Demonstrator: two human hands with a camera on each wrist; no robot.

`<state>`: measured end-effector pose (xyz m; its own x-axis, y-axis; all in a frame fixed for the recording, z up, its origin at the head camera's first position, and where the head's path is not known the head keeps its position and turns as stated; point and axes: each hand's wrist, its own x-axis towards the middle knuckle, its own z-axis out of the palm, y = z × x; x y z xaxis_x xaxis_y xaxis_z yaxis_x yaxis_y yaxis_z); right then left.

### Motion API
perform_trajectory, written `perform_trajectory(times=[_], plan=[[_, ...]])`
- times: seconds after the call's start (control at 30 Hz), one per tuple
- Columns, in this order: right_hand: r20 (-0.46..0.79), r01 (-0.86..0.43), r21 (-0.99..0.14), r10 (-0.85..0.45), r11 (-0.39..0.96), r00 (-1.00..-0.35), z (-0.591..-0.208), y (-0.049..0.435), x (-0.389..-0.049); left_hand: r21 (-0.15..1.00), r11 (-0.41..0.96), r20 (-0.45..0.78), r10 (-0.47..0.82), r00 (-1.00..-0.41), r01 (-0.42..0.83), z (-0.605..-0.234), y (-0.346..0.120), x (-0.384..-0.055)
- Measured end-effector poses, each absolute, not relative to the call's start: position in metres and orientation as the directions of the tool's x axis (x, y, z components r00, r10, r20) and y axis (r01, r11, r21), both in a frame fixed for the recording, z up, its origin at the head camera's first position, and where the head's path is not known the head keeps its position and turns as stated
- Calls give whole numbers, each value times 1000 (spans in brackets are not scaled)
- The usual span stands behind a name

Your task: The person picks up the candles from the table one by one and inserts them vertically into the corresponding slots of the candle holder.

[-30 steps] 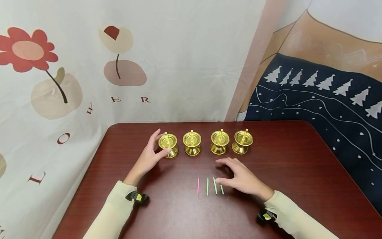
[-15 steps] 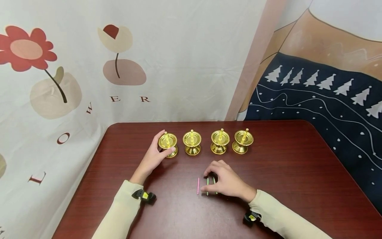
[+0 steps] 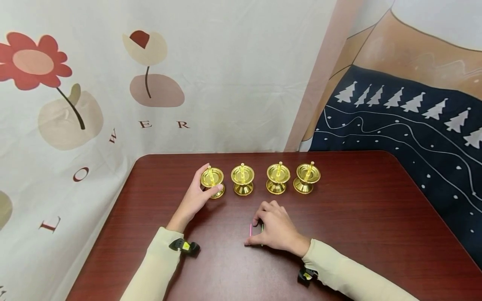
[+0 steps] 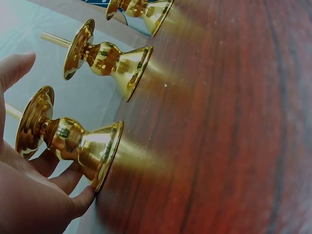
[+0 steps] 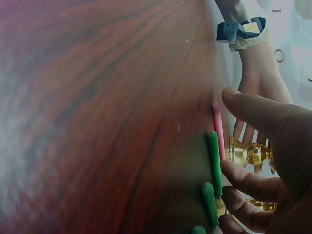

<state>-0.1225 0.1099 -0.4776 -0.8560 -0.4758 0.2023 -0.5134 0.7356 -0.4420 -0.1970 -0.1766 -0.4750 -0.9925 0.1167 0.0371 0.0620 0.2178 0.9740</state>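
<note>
- The left hand (image 3: pixel 192 198) was spread around the leftmost holder (image 3: pixel 212 177), with the fingers on its left side and the thumb apart from them at the near right; whether any fingertip pressed on the metal could not be told.
- That gold-coloured holder stood upright at the left end of a row towards the far edge of the desk (image 3: pixel 357 217), a slim peg rising from its shallow dish.
- The right hand (image 3: pixel 276 228) hung over the candles on the near side of the row, its fingers bent and well parted from the thumb.
- The pink candle (image 5: pixel 219 131) lay on the desk in the gap between that thumb and the fingertips; contact with a finger was unclear.
- Just beside it lay a green candle (image 5: pixel 214 163), then a second green candle (image 5: pixel 209 202); only the tip of a third green candle (image 5: pixel 198 230) showed at the bottom of the right wrist view.
- The second holder (image 3: pixel 242 177), third holder (image 3: pixel 278 177) and fourth holder (image 3: pixel 307 177) stood upright and apart, completing the row.
- Behind the desk hung a pale cloth (image 3: pixel 233 83) printed with flowers and letters.
</note>
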Motion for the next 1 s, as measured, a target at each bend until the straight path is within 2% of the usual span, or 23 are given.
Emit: perform_trajectory(times=[0.17, 0.63, 1.0], plan=[[205, -531, -432, -495, 729, -845, -478, 106, -122, 973, 221, 37, 109, -993, 60, -475, -176, -197], [206, -585, -513, -571, 629, -794, -481, 111, -125, 975, 211, 40, 121, -992, 65, -475, -178, -195], [240, -629, -535, -612, 564, -753, -478, 115, -127, 979, 194, 39, 132, -991, 64, -476, -182, -195]])
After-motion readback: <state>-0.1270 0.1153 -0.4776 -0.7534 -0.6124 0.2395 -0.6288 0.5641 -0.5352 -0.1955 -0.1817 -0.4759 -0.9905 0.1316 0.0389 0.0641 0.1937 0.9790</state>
